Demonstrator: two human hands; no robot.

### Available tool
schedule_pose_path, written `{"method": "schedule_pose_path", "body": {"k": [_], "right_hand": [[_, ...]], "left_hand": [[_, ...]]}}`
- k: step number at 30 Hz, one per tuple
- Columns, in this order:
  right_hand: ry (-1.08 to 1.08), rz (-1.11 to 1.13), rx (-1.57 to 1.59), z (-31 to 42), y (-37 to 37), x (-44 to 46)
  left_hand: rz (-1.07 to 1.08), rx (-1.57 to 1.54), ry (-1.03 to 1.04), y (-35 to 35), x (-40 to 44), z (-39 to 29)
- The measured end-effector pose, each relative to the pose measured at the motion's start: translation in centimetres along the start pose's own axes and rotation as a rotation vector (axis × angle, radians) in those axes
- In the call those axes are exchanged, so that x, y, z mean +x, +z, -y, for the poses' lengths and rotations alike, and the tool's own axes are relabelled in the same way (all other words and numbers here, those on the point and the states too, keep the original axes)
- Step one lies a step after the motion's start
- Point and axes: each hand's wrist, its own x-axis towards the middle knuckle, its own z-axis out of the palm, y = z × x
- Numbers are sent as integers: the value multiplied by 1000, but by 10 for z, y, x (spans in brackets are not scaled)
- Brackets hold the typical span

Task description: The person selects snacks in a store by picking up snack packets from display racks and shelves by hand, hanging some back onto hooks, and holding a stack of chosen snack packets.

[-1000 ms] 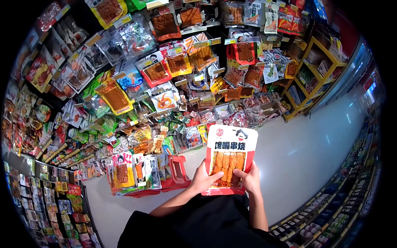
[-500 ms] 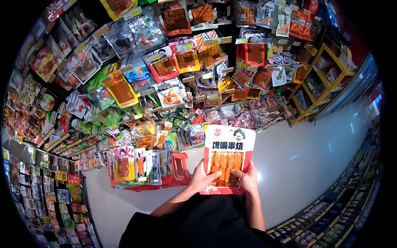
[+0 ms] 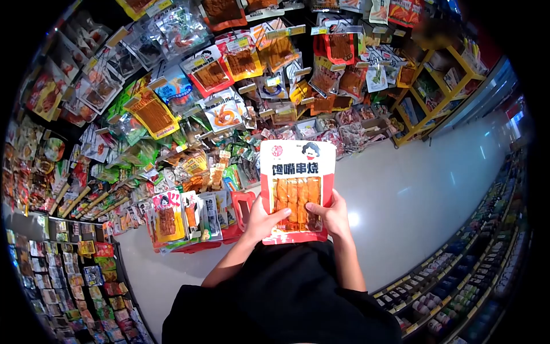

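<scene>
Above the shop floor [image 3: 412,212], the red-and-white snack packet [image 3: 298,192] sits higher in view than half a second ago, fingers of left hand [image 3: 261,222] and right hand [image 3: 336,218] gripping its lower sides, so the two-handed hold looks unbroken.

Shop, snack aisle of supermarket kind. Red plastic shopping basket [image 3: 231,234] on floor, loaded with packets. Beyond basket: wall of glossy, colourful plastic food packets [image 3: 224,110] hung in rows, small white-and-yellow price tags [image 3: 297,30] in front. Right of basket, across smooth pale-grey floor [image 3: 395,212]: long, curved-looking stocked shelves [image 3: 447,299].
</scene>
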Motion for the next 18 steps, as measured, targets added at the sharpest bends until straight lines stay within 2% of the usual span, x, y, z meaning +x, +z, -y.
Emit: {"method": "schedule_pose_path", "body": {"k": [5, 9, 12, 16, 18], "right_hand": [[56, 34, 50, -10, 13, 12], [36, 74, 5, -30, 25, 30], [132, 107, -120, -31, 34, 45], [200, 185, -165, -31, 48, 81], [137, 213, -168, -31, 63, 104]], "left_hand": [[-19, 102, 83, -20, 5, 0], [-74, 154, 32, -43, 4, 5], [-189, 201, 108, -63, 10, 30], [-279, 307, 83, -84, 28, 39], [-313, 312, 72, -95, 42, 38]]}}
